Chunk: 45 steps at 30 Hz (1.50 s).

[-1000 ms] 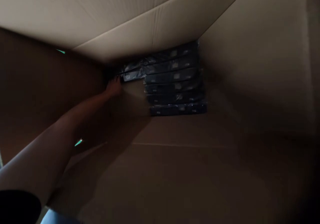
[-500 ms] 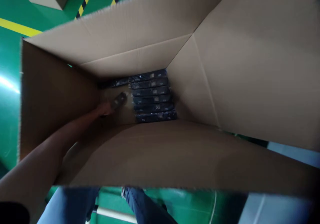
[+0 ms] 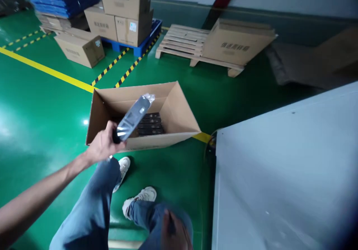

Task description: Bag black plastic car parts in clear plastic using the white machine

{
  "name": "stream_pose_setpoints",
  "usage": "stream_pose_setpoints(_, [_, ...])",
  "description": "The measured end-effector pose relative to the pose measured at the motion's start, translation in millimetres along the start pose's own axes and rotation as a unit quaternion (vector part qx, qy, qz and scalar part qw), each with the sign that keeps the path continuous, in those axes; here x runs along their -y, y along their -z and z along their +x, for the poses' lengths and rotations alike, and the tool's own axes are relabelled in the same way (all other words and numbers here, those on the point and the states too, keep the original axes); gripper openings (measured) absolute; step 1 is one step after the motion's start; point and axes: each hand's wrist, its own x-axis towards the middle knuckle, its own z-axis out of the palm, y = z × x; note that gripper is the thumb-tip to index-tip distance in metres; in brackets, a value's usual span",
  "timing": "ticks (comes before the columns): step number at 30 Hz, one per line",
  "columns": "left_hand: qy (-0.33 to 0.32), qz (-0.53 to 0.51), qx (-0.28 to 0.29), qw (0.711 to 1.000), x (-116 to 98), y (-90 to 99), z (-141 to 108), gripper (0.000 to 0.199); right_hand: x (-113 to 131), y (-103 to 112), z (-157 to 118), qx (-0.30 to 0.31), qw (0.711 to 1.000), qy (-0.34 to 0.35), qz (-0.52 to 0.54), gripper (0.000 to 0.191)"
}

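Note:
My left hand point(image 3: 104, 142) is closed around the lower end of a long dark grey plastic part point(image 3: 134, 116), which has rectangular recesses and is wrapped in clear film. The part tilts up to the right, above the near side of an open cardboard box point(image 3: 156, 142). Inside the box, several dark wrapped parts point(image 3: 151, 126) lie in a row towards the right; the held part covers some of the interior. Low in the view, my right hand point(image 3: 176, 233) is in front of my right leg. It is smeared by motion, so its fingers cannot be made out.
A large pale grey panel point(image 3: 279, 168) fills the right side. Behind the box are a wooden pallet point(image 3: 181, 41) bearing a carton point(image 3: 237, 45), stacked cartons point(image 3: 123, 0) on a blue pallet point(image 3: 137, 50), and a carton point(image 3: 79, 48) on the green floor.
My left hand has come up out of the box with the dark wrapped part in it. The view has risen away from the box, and my right hand has come into sight.

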Motion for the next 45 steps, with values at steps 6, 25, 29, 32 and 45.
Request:
stream_pose_setpoints(6, [0.01, -0.142, 0.153, 0.978, -3, -54.9, -163, 0.044, 53, 23, -19, 0.151, 0.935, -0.113, 0.3, 0.061])
stream_pose_setpoints(25, [0.229, -0.509, 0.473, 0.681, 17, -61.5, -276, 0.094, 157, 100, -73, 0.099, 0.934, -0.089, 0.33, 0.032])
stream_pose_setpoints(29, [0.236, -0.525, 0.476, 0.665, 16, -60.3, -280, 0.096, 154, 108, -69, 0.116, 0.936, -0.071, 0.325, 0.035])
stream_pose_setpoints(32, [0.224, -0.536, 0.488, 0.652, 14, -54.1, -278, 0.093, 152, 109, -66, 0.106, 0.934, -0.071, 0.332, 0.042])
stream_pose_setpoints(45, [0.261, -0.596, 0.424, 0.63, 3, -33.5, -254, 0.087, 149, 104, -82, 0.1, 0.933, -0.034, 0.344, 0.046])
